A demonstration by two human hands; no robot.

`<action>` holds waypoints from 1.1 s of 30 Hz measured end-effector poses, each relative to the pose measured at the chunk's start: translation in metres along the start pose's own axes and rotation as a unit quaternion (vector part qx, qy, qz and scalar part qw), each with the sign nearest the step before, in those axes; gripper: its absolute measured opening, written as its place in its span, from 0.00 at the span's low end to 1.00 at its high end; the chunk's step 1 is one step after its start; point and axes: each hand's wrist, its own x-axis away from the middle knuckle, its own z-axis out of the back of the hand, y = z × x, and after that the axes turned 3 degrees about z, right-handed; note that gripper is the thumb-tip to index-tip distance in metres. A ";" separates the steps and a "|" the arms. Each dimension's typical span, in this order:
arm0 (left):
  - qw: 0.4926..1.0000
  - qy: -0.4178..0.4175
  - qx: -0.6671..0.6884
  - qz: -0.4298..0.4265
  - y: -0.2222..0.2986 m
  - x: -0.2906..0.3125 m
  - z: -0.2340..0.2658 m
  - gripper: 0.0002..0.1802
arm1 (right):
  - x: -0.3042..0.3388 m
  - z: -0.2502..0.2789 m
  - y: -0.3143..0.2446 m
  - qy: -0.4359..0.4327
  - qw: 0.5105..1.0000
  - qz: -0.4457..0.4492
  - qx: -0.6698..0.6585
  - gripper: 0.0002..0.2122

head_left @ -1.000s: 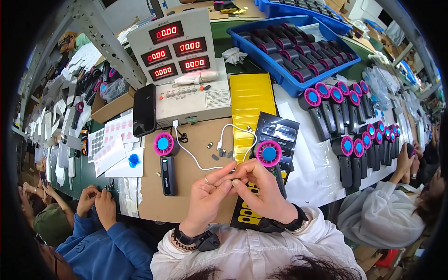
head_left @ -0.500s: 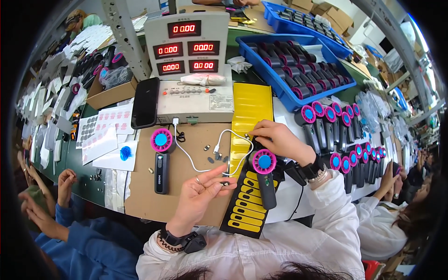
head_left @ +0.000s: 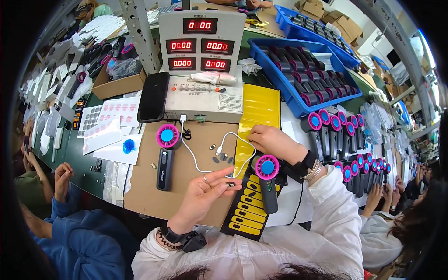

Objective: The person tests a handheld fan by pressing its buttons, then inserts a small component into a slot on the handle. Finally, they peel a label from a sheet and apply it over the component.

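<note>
My left hand (head_left: 199, 196) pinches a small dark-and-light part (head_left: 230, 185) between thumb and fingertips, above the cardboard sheet. My right hand (head_left: 279, 143) rests over the yellow strip (head_left: 261, 109), its fingers curled together; what they hold, if anything, is hidden. Just below it lies a handheld fan (head_left: 267, 184) with a pink rim, blue centre and an opening in its handle, on a black tray with yellow slots (head_left: 245, 211). Another such fan (head_left: 164, 170) lies left on the cardboard. A white cable (head_left: 191, 161) loops between my hands. Several small grey pieces (head_left: 224, 157) sit near its plug.
Behind stands a test box (head_left: 200, 95) with red digit displays; a black phone (head_left: 154, 98) leans against it. A blue crate (head_left: 305, 109) of fan parts stands back right, and rows of fans (head_left: 336, 135) fill the right side. Co-workers sit at both sides.
The view has shifted, so the bench appears farther right. My right fingers have curled in more over the yellow strip, hiding the small part beside them. My left hand keeps its pinch.
</note>
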 end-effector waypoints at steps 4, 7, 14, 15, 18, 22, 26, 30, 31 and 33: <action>1.000 0.000 0.001 -0.001 -0.002 0.000 -0.001 0.21 | -0.002 -0.007 0.004 -0.030 0.998 -0.009 0.052 0.07; 1.000 0.003 0.000 0.000 -0.002 -0.002 0.000 0.21 | -0.009 -0.007 0.002 -0.005 0.998 -0.002 0.067 0.06; 1.000 0.011 0.000 0.003 -0.002 -0.001 -0.001 0.21 | -0.005 -0.008 0.014 0.089 0.980 -0.157 -0.086 0.06; 1.000 0.013 0.001 0.003 -0.003 -0.002 0.000 0.21 | -0.002 -0.010 0.017 0.131 0.963 -0.188 -0.141 0.06; 1.000 0.017 0.006 0.004 -0.005 -0.005 0.000 0.21 | 0.005 -0.015 0.030 0.158 0.937 -0.249 -0.186 0.07; 1.000 0.010 0.020 -0.002 -0.008 -0.006 0.000 0.20 | 0.016 -0.014 0.032 0.227 0.818 -0.336 -0.409 0.07; 1.000 0.017 0.021 0.004 -0.009 -0.006 0.004 0.20 | 0.023 0.008 0.011 0.265 0.690 -0.340 -0.581 0.07; 1.000 0.021 0.020 0.004 -0.011 -0.008 0.005 0.20 | 0.031 0.024 -0.011 0.272 0.645 -0.303 -0.646 0.07; 1.000 0.021 0.021 0.008 -0.011 -0.009 0.005 0.20 | 0.033 0.027 -0.014 0.272 0.639 -0.289 -0.659 0.06; 0.999 0.022 0.022 0.016 -0.010 -0.011 0.004 0.21 | 0.035 0.031 -0.022 0.275 0.633 -0.285 -0.665 0.06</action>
